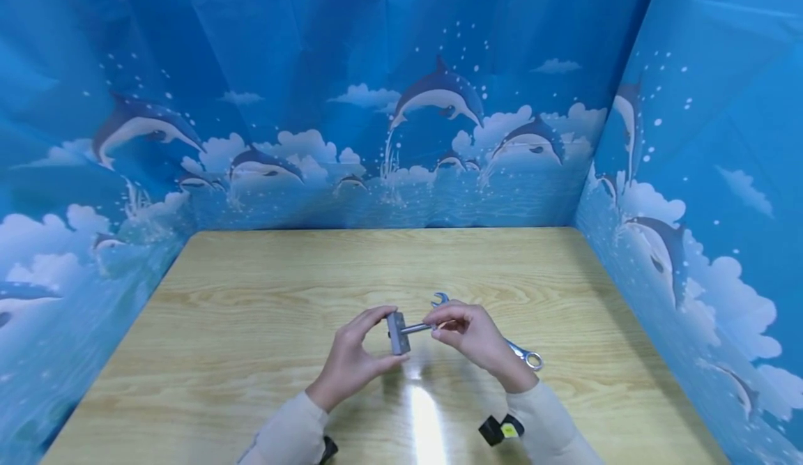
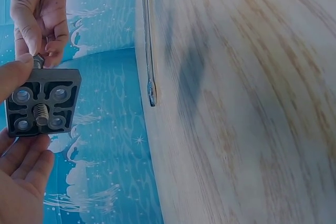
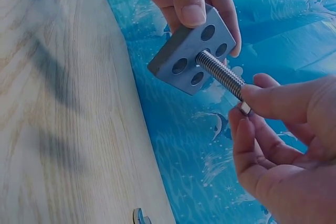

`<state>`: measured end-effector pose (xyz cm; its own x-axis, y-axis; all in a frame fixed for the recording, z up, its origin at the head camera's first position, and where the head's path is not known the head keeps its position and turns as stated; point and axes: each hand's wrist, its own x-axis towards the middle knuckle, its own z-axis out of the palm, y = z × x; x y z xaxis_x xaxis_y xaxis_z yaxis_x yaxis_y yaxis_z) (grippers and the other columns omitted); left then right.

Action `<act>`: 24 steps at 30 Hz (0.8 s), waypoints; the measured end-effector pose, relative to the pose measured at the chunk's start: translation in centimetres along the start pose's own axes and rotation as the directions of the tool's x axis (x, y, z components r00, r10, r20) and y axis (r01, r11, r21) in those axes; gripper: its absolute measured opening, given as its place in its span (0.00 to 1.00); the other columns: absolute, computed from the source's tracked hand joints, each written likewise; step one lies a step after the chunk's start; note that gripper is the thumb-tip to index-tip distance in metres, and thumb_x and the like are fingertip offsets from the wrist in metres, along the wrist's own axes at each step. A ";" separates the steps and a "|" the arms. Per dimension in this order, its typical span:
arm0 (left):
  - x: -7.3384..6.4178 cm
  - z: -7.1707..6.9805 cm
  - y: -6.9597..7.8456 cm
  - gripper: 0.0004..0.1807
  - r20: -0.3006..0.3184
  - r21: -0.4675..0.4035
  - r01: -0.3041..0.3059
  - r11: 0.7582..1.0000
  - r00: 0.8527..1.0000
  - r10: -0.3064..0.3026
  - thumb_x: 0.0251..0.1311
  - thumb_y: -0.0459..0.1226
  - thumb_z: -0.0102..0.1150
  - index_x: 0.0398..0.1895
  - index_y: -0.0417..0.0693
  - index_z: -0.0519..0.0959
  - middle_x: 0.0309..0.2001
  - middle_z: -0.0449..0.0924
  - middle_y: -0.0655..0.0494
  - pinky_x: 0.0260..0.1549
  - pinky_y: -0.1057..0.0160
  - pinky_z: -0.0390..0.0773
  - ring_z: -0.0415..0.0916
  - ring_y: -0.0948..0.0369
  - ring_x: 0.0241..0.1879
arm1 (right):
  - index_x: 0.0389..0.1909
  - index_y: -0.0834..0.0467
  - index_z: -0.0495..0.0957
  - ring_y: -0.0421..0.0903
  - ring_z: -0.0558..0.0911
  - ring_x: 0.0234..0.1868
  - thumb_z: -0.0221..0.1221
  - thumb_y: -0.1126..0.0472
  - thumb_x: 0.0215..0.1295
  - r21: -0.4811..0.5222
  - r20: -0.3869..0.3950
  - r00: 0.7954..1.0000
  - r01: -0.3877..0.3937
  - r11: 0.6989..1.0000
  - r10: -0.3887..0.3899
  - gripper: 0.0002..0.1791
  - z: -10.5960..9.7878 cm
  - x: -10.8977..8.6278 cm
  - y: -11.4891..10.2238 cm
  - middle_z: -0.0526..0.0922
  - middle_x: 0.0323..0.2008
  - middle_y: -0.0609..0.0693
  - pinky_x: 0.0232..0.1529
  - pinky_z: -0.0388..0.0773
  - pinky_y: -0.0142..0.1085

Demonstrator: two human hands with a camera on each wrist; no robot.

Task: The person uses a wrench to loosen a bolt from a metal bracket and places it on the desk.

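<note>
My left hand (image 1: pixel 351 359) holds a square grey metal plate (image 1: pixel 398 332) by its edges, thumb on one side and fingers on the opposite side. Several round holes surround the plate's centre in the right wrist view. A threaded bolt (image 3: pixel 223 76) runs through the middle, and its tip pokes out of the ribbed back face in the left wrist view. With thumb and fingers, my right hand (image 1: pixel 470 336) pinches the bolt's far end, partly covering it. Both hands keep the plate and bolt above the table.
A combination wrench (image 1: pixel 533 360) lies on the wooden table (image 1: pixel 251 298) beneath and behind my right hand, its middle hidden in the head view. Blue dolphin-print sheets (image 1: pixel 351 67) stand along the table's back and sides.
</note>
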<state>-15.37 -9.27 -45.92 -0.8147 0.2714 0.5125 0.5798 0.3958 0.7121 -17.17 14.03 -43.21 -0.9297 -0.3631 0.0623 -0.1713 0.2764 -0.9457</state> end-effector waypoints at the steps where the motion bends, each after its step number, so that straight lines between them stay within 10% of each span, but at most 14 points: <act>1: 0.0 0.0 0.0 0.43 0.000 0.000 -0.001 1.000 1.000 0.001 0.31 0.36 0.81 0.58 0.52 0.74 0.56 0.78 0.57 0.59 0.56 0.76 0.75 0.59 0.56 | 0.44 0.60 0.83 0.50 0.79 0.46 0.64 0.68 0.58 0.007 0.007 1.000 0.005 1.000 -0.005 0.12 0.0 0.0 0.0 0.82 0.46 0.55 0.47 0.82 0.32; 9: 0.0 0.0 0.0 0.42 -0.005 -0.001 0.008 1.000 1.000 -0.008 0.32 0.36 0.81 0.59 0.52 0.74 0.57 0.78 0.55 0.59 0.56 0.75 0.75 0.59 0.57 | 0.56 0.63 0.75 0.49 0.81 0.43 0.53 0.53 0.71 0.046 0.069 0.995 -0.075 0.996 0.072 0.21 0.0 0.0 0.3 0.81 0.46 0.60 0.47 0.82 0.35; 16: 0.0 0.0 0.1 0.42 0.006 -0.004 0.021 1.000 1.000 -0.021 0.33 0.36 0.81 0.59 0.54 0.74 0.57 0.77 0.55 0.60 0.57 0.75 0.75 0.60 0.57 | 0.43 0.66 0.79 0.48 0.80 0.35 0.48 0.48 0.74 0.086 0.057 0.985 -0.170 0.982 0.165 0.24 0.1 0.3 0.2 0.82 0.34 0.56 0.43 0.84 0.46; 24: 0.0 0.0 0.0 0.42 0.014 -0.008 0.006 1.000 1.000 -0.006 0.33 0.35 0.81 0.59 0.52 0.74 0.57 0.77 0.54 0.60 0.58 0.75 0.75 0.60 0.57 | 0.35 0.67 0.80 0.42 0.76 0.24 0.53 0.50 0.71 0.084 0.026 0.981 -0.195 0.977 0.193 0.22 0.2 0.3 0.0 0.79 0.24 0.50 0.27 0.79 0.31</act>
<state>-15.40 -9.29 -45.92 -0.8184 0.2813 0.5012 0.5747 0.3902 0.7194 -17.40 13.77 -43.22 -0.9366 -0.3256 -0.1298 0.0410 0.2659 -0.9631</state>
